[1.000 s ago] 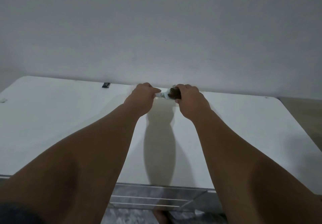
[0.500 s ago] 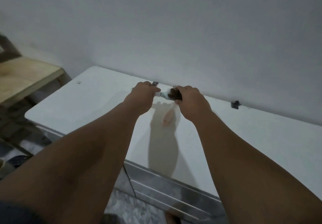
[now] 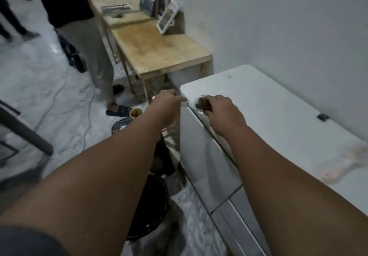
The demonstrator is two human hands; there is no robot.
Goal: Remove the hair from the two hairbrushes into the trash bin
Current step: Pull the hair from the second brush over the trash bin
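The person is judged to be pulling hair off the first brush and is not yet dropping it, since the dark mesh trash bin (image 3: pixel 153 206) is sitting on the floor at lower centre of the frame, partly hidden behind the left forearm and well below both hands. The left hand (image 3: pixel 167 104) is curling round the white hairbrush (image 3: pixel 185 103) at the centre of the frame, its grip clamped on the handle, with only a short white stub showing between the two hands. Just beside it, the right hand (image 3: pixel 221 109) is pinching the brown hair clump (image 3: pixel 202 104), its grip closed on the tuft. Whether the tuft is already free of the bristles cannot be told. Both hands are hovering over the near left corner of the white tabletop (image 3: pixel 278 104). The next move probably calls for drawing the tuft clear, carrying it down and left over the bin's mouth, and opening the right grip there. A blurred pinkish shape (image 3: pixel 338 168) is lying on the tabletop at the right edge, possibly the second brush, though this is too smeared to confirm.
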